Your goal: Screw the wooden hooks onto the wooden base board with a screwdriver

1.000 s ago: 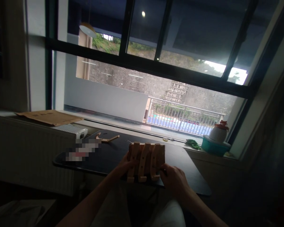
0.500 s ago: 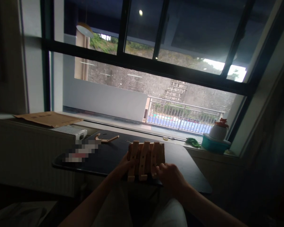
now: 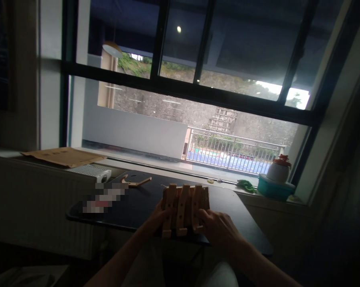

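Note:
A wooden rack (image 3: pixel 182 217) is held up in front of me at the table's near edge. It has three curved wooden strips with small holes, lying side by side over a darker backing board, and each strip ends in a short block at the bottom. My left hand (image 3: pixel 160 215) grips the rack's left side, its thumb across the left strip and the other fingers hidden behind. At the right side, my right hand (image 3: pixel 218 225) is closed round the lower part of the right strip. Farther left on the table lies a separate curved wooden hook piece (image 3: pixel 137 183).
The black table (image 3: pixel 228 207) stands against the window sill. A blurred-out item (image 3: pixel 103 199) lies on its left. A brown envelope (image 3: pixel 66 156) rests on the sill by a radiator (image 3: pixel 48 199). At right are a green cloth (image 3: pixel 246 185), a teal box (image 3: pixel 274 188) and a white jar (image 3: pixel 278 170).
The camera has tipped up slightly, so the scene sits lower in view. My right thumb has shifted a little on the right strip. Both hands keep hold of the rack.

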`<state>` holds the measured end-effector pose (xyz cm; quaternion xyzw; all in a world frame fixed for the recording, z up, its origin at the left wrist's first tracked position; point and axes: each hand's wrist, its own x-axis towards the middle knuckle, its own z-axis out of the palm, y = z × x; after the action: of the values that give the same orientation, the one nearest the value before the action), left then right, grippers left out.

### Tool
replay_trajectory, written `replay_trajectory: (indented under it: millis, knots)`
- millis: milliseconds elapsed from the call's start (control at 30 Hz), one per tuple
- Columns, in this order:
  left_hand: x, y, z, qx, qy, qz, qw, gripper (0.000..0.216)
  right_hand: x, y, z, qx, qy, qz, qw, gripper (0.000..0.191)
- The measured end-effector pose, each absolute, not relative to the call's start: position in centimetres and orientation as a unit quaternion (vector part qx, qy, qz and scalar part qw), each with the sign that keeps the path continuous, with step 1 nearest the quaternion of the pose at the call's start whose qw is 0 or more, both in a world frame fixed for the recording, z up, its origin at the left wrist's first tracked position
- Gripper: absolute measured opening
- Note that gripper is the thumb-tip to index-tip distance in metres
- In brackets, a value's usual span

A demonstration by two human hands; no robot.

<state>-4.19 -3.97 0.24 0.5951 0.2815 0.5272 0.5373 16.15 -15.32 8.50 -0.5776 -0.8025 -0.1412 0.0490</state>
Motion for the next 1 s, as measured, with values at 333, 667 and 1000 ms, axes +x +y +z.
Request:
replay_trajectory:
  millis: [333,667,1000]
  knots:
    - [-4.3,-3.7,-0.1,0.593,0.288,0.526,0.538,0.049,15.7,-15.1,7.7,-0.570,-0.810,-0.136,0.013,0.020]
    - [-4.1,-3.7,0.0,0.590,0.287,0.532,0.536,0.051,16.1,-14.8,7.0,-0.617,-0.773,-0.133,0.060,0.025]
    - [-4.2,-3.6,-0.3,0.591,0.291,0.533,0.530,0.051,14.9,-14.2,7.6,-0.551,-0.825,-0.123,-0.013,0.020]
